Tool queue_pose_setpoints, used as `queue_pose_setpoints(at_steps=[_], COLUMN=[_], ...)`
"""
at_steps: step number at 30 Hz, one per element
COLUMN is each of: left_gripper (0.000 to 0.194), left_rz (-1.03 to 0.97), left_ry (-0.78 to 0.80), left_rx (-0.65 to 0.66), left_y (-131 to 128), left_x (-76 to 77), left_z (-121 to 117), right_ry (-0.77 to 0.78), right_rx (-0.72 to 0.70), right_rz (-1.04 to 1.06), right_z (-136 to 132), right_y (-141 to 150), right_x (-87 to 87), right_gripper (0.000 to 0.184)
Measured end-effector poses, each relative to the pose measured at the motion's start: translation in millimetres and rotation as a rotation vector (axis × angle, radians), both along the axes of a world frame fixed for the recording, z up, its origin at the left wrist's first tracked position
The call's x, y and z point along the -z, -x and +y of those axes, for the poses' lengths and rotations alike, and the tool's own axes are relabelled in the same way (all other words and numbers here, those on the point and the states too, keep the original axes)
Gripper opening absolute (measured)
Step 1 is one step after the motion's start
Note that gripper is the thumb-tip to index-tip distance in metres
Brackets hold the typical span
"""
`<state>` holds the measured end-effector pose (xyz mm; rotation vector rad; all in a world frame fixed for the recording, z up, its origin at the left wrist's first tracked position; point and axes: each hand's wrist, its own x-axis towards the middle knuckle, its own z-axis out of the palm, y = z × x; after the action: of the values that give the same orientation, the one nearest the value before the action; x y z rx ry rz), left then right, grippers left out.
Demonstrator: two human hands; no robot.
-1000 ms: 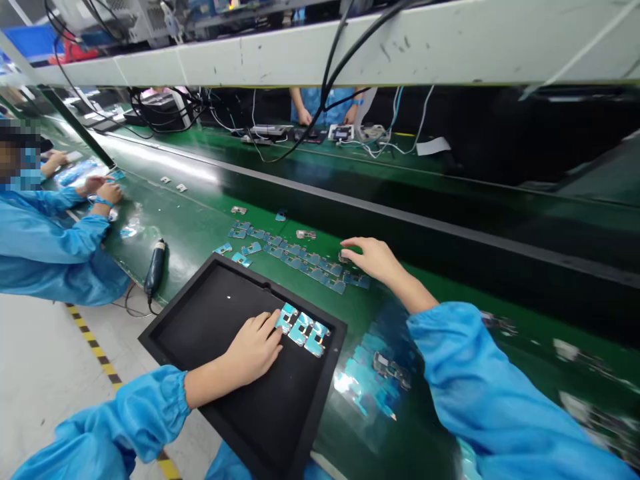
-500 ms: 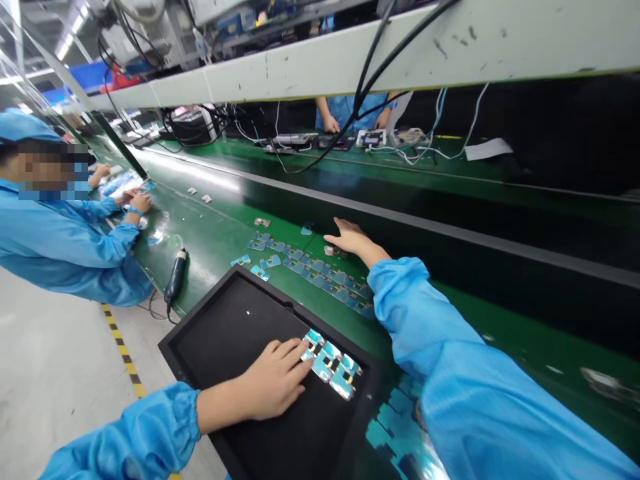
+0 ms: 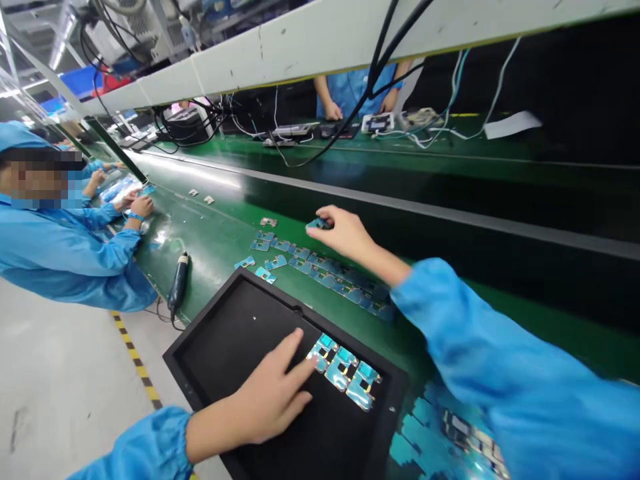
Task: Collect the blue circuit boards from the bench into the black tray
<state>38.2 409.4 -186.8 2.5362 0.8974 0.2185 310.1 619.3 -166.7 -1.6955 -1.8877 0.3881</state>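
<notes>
A black tray (image 3: 215,327) lies tilted across my view, holding three blue-filmed circuit boards (image 3: 339,379) side by side along its far right side. My left hand (image 3: 255,400) is over the tray with fingers spread, a fingertip at the leftmost board. Beyond the tray, my right hand (image 3: 350,235) pinches a small circuit board (image 3: 315,225) between thumb and fingers, just over the green bench. Rows of similar boards (image 3: 327,279) run along the bench between that hand and the tray, with a few loose ones (image 3: 276,262) at their left end.
A dark pen-shaped power tool (image 3: 179,283) lies on the green bench (image 3: 215,233), its cord over the edge. More blue boards (image 3: 425,433) are by my right sleeve. A co-worker (image 3: 65,247) works at left; another (image 3: 350,93) stands across. Cables (image 3: 373,73) hang from the shelf beam.
My right hand has closed on a circuit board that was lying on the bench. The fingers of my left hand have spread and shifted slightly off the boards. The view has moved a little.
</notes>
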Motion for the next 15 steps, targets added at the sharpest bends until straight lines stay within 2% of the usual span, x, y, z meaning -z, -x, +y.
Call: queue_pose_setpoints(at_steps=[1, 2, 4, 5, 7, 10, 12, 15], left_gripper=[0.053, 0.047, 0.036, 0.032, 0.028, 0.033, 0.044, 0.054], left_rz=[-0.087, -0.175, -0.301, -0.316, -0.235, -0.007, 0.108, 0.193], left_ry=[0.039, 0.074, 0.139, 0.163, 0.180, 0.103, 0.018, -0.085], left_rx=[-0.133, -0.279, -0.504, -0.549, -0.484, -0.208, -0.056, 0.056], left_y=[7.8, 15.7, 28.6, 32.6, 35.0, 28.0, 21.4, 14.7], left_x=[-5.0, -8.4, -9.8, -8.3, -2.3, 8.3, 13.8, 18.1], left_z=[2.0, 4.1, 8.5, 10.6, 13.8, 15.1, 14.1, 12.5], right_ry=[-0.105, -0.195, -0.260, -0.246, -0.203, -0.171, -0.161, -0.048], right_rx=[-0.061, -0.179, -0.428, -0.456, -0.404, -0.322, -0.297, -0.195], right_rz=[0.031, 0.026, -0.125, -0.227, -0.415, -0.547, -0.539, -0.457], right_z=[-34.3, -69.0, -131.2, -155.4, -188.2, -210.5, -217.1, -215.5], right_y=[12.0, 25.8, 55.2, 68.8, 89.3, 96.9, 84.5, 40.0], right_x=[-6.4, -8.3, 0.9, 9.9, 29.2, 41.6, 34.7, 17.1], right_gripper=[0.042, 0.038, 0.039, 0.036, 0.027, 0.024, 0.031, 0.043])
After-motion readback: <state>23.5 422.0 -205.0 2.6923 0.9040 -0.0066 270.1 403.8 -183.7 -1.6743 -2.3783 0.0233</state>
